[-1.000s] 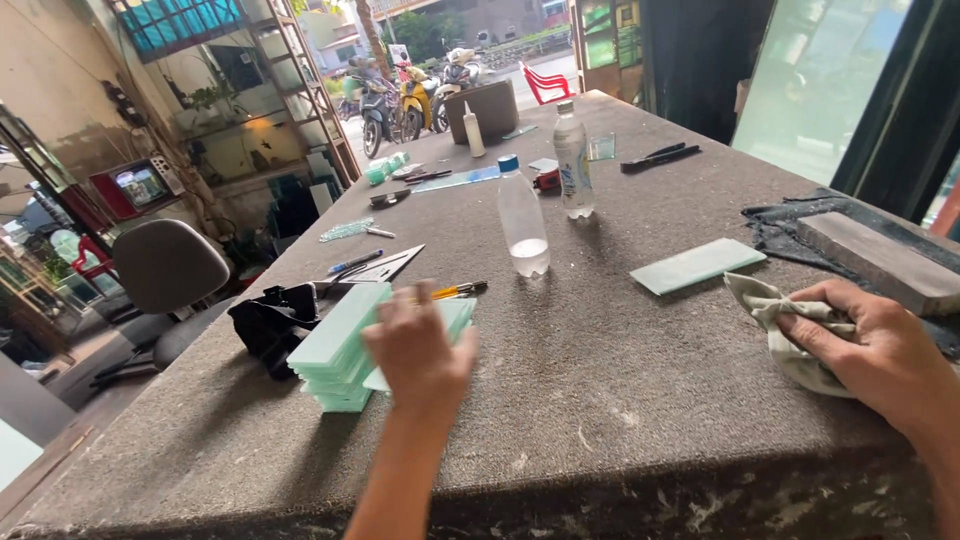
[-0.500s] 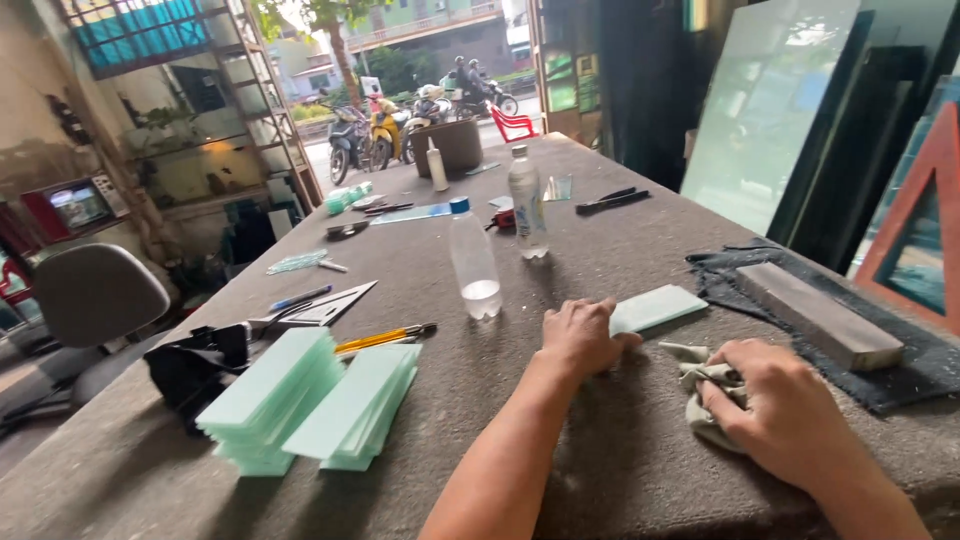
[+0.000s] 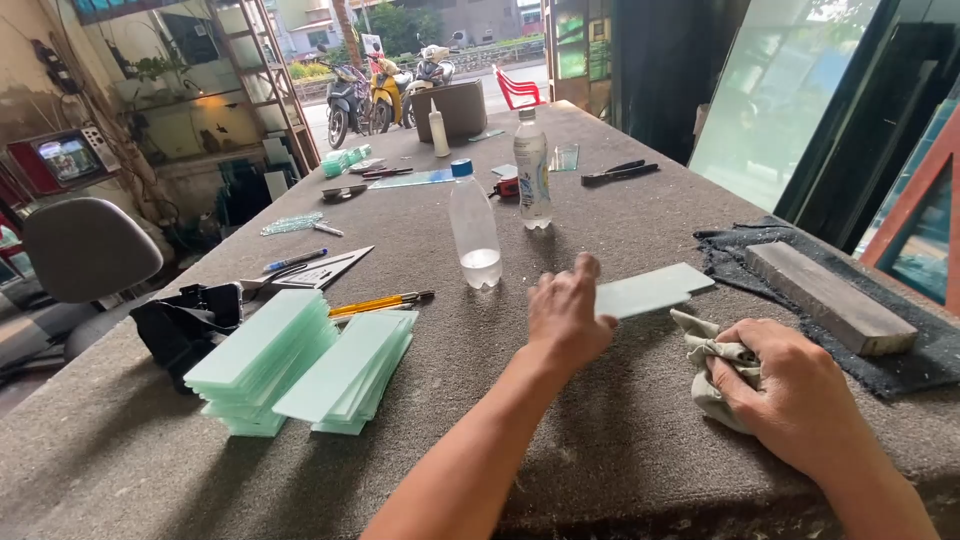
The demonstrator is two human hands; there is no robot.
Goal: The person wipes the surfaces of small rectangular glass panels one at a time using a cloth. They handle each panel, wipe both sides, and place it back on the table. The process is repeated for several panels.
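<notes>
- The left hand (image 3: 568,312) is laid flat, fingers spread, on the near end of a pale green frosted glass strip (image 3: 650,291), which lies on the grey felt-covered table (image 3: 600,440) toward its right edge.
- A crumpled beige cloth (image 3: 712,372) is gripped in the closed right hand (image 3: 785,392), just beside the strip.
- Two stacks of pale green glass strips (image 3: 300,365) are seen near the left edge.

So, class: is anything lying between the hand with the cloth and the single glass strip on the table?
Nothing visible. The right hand grips a cloth just beside the glass strip; the left hand already rests on the strip's near end.
</notes>
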